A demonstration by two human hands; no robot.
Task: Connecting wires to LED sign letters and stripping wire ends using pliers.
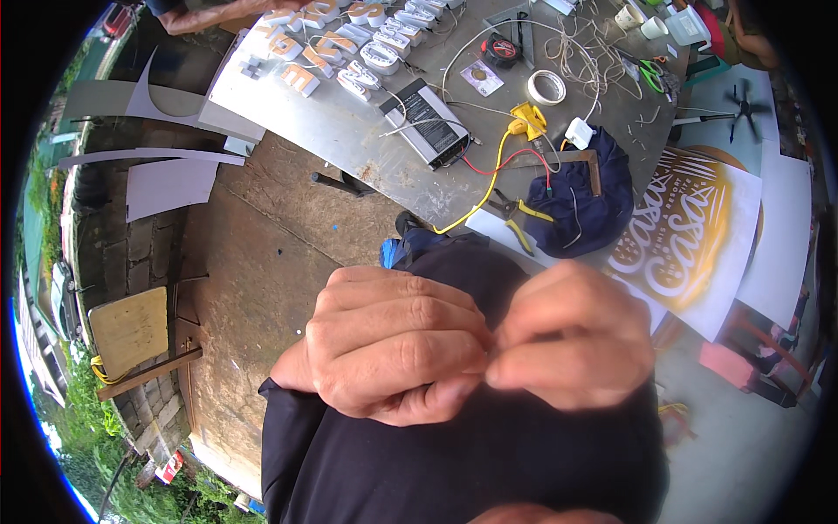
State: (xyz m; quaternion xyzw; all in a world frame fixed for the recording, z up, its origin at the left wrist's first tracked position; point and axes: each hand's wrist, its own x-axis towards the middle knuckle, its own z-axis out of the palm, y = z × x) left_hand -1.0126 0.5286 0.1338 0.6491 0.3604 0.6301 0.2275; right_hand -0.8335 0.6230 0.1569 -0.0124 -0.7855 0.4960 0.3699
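Observation:
My left hand [397,345] is closed in front of my dark top, with its fingers curled inward. Right beside it my right hand [572,336] is closed too, slightly blurred, and the fingertips of both meet. Whatever they pinch, if anything, is hidden between the fingers. Beyond them, on the metal table [384,170], lie pliers with yellow handles [519,229] beside a dark blue cloth [611,196]. A white plug adapter [579,134], a yellow socket [528,120] on a yellow cord and a black-and-silver power supply box [426,122] sit farther back.
Several raised channel letters [380,57] stand at the table's far left. A tape roll [546,87], tape measure [500,51], green-handled scissors [651,75] and tangled wires lie farther right. A printed sign panel [690,236] is at right. Other people's arms [218,15] show at the far edge.

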